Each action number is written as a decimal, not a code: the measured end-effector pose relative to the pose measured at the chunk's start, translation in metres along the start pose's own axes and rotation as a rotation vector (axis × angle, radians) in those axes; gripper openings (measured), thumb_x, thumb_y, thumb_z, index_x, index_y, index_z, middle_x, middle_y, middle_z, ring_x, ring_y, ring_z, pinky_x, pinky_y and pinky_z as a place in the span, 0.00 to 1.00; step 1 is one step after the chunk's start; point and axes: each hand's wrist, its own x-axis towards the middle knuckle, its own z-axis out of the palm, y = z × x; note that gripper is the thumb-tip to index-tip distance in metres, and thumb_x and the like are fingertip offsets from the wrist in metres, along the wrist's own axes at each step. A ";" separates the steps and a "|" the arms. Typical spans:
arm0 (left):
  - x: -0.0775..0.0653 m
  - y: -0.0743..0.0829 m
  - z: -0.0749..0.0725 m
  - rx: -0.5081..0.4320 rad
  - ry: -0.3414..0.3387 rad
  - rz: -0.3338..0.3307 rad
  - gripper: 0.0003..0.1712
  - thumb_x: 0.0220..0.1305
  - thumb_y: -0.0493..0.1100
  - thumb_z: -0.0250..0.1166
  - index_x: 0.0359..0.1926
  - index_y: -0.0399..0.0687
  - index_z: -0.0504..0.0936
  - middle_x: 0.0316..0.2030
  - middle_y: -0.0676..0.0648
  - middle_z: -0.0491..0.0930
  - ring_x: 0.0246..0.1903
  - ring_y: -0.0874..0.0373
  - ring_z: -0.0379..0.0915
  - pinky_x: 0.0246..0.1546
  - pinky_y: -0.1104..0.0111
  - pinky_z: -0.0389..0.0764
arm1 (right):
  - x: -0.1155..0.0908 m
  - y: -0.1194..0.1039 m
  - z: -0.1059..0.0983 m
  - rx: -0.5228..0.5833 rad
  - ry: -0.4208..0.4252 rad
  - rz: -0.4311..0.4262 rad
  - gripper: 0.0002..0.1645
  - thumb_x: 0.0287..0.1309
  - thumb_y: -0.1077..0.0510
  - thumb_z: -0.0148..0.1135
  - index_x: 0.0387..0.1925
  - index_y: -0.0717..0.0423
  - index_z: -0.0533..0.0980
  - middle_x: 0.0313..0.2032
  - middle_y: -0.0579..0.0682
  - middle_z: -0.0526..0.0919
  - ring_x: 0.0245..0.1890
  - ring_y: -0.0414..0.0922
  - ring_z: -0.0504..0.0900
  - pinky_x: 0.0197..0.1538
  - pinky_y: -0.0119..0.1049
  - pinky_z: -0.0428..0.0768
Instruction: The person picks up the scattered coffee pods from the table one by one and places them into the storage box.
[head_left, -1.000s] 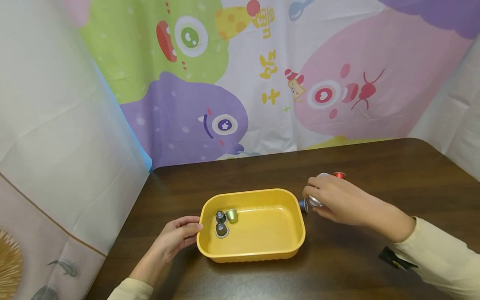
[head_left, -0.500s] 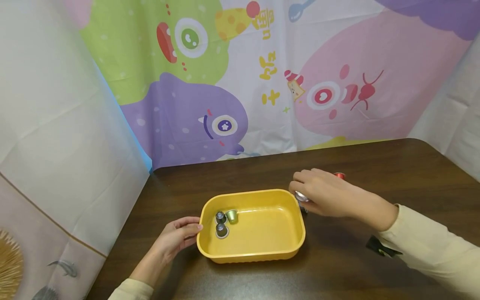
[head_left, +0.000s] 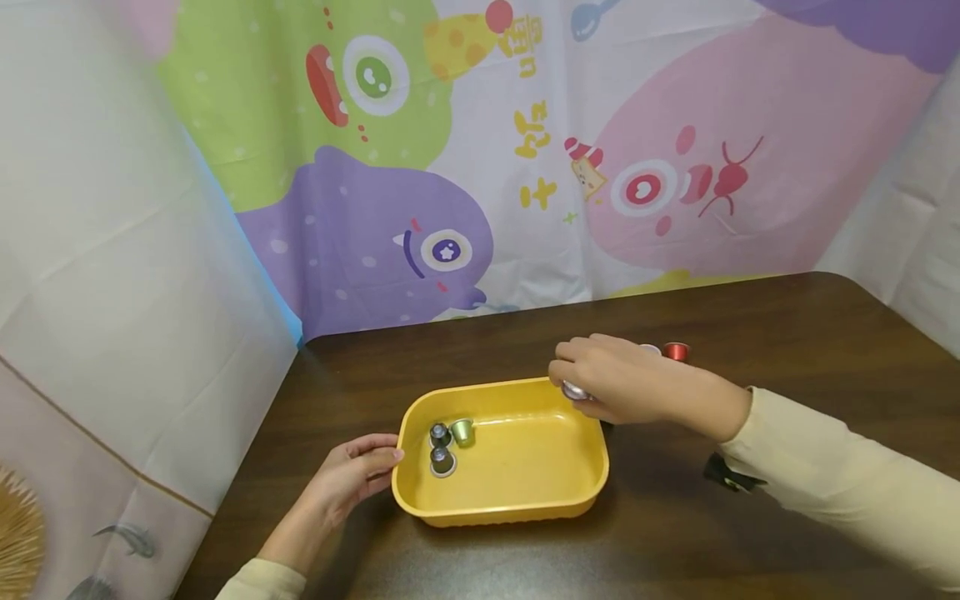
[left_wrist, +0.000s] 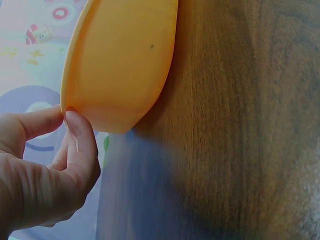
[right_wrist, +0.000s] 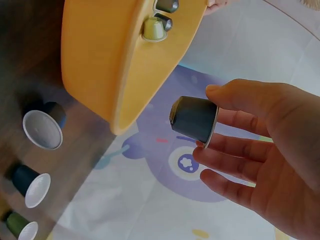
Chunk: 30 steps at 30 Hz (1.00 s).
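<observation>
My left hand (head_left: 352,479) pinches the left rim of a yellow plastic bin (head_left: 517,510) between thumb and fingers, as the left wrist view also shows. Over the bin's back right corner, my right hand (head_left: 622,379) holds a dark coffee capsule (right_wrist: 194,119) by its rim, thumb against fingers. Inside the bin at the left stand two dark capsules (head_left: 442,461) and a light green capsule (head_left: 463,432). In the head view the held capsule is mostly hidden by the hand; only its shiny lid shows.
On the dark wooden table (head_left: 450,567), beyond the right hand, lies a red capsule (head_left: 677,352). The right wrist view shows a blue capsule (right_wrist: 44,129), a dark teal capsule (right_wrist: 31,186) and a green capsule (right_wrist: 21,226) beside the bin. A cartoon-printed cloth (head_left: 375,233) hangs behind.
My right hand has moved left with the capsule, from beside the bin to over its back right corner. More of the red capsule shows now. The left hand and bin stay put.
</observation>
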 end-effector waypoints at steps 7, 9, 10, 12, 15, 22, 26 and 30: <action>0.000 -0.001 -0.001 -0.007 0.003 0.001 0.25 0.61 0.38 0.64 0.57 0.31 0.73 0.34 0.55 0.84 0.38 0.63 0.79 0.42 0.69 0.84 | 0.017 0.003 -0.001 0.032 -0.084 -0.009 0.13 0.48 0.56 0.71 0.33 0.53 0.76 0.28 0.44 0.75 0.30 0.42 0.75 0.37 0.36 0.78; 0.000 -0.002 -0.001 -0.006 0.004 0.001 0.25 0.61 0.38 0.64 0.57 0.31 0.73 0.35 0.55 0.84 0.39 0.63 0.79 0.43 0.68 0.84 | 0.021 0.003 -0.002 0.054 -0.113 -0.004 0.12 0.48 0.56 0.70 0.33 0.53 0.76 0.27 0.44 0.74 0.29 0.41 0.74 0.37 0.36 0.78; 0.000 -0.002 -0.001 -0.007 0.005 0.000 0.25 0.61 0.38 0.64 0.57 0.31 0.73 0.35 0.55 0.84 0.39 0.63 0.79 0.43 0.68 0.84 | 0.023 0.002 -0.003 0.065 -0.126 0.000 0.11 0.49 0.57 0.70 0.33 0.53 0.76 0.27 0.44 0.74 0.28 0.41 0.74 0.36 0.36 0.77; 0.000 -0.002 -0.001 -0.009 0.002 -0.001 0.25 0.61 0.38 0.64 0.57 0.31 0.72 0.35 0.54 0.84 0.39 0.62 0.79 0.43 0.68 0.84 | 0.027 0.001 -0.003 0.088 -0.154 0.012 0.10 0.49 0.58 0.69 0.32 0.54 0.76 0.27 0.44 0.74 0.27 0.40 0.73 0.35 0.35 0.76; 0.000 -0.002 -0.002 -0.010 -0.002 -0.003 0.25 0.61 0.38 0.64 0.57 0.31 0.72 0.36 0.54 0.83 0.39 0.62 0.79 0.43 0.68 0.84 | 0.034 -0.001 -0.004 0.114 -0.192 0.025 0.08 0.49 0.60 0.67 0.31 0.54 0.75 0.26 0.45 0.73 0.25 0.39 0.70 0.32 0.32 0.73; 0.000 -0.002 -0.001 -0.007 -0.003 -0.003 0.26 0.62 0.38 0.64 0.58 0.31 0.71 0.35 0.55 0.83 0.39 0.63 0.79 0.42 0.68 0.84 | 0.050 -0.006 -0.004 0.140 -0.293 0.034 0.06 0.52 0.61 0.65 0.33 0.54 0.76 0.28 0.47 0.75 0.25 0.40 0.69 0.32 0.32 0.72; 0.001 -0.002 -0.001 -0.004 -0.002 -0.003 0.26 0.61 0.38 0.64 0.58 0.31 0.72 0.35 0.55 0.83 0.38 0.63 0.79 0.42 0.69 0.84 | 0.059 -0.008 -0.002 0.141 -0.321 0.034 0.05 0.54 0.61 0.63 0.33 0.54 0.76 0.30 0.48 0.76 0.26 0.40 0.71 0.34 0.33 0.74; 0.002 -0.002 -0.001 0.005 -0.003 -0.003 0.26 0.61 0.39 0.64 0.58 0.32 0.72 0.35 0.55 0.84 0.37 0.63 0.79 0.42 0.68 0.84 | 0.067 -0.010 0.003 0.161 -0.363 0.042 0.05 0.56 0.60 0.64 0.35 0.53 0.77 0.31 0.48 0.77 0.27 0.40 0.71 0.34 0.32 0.75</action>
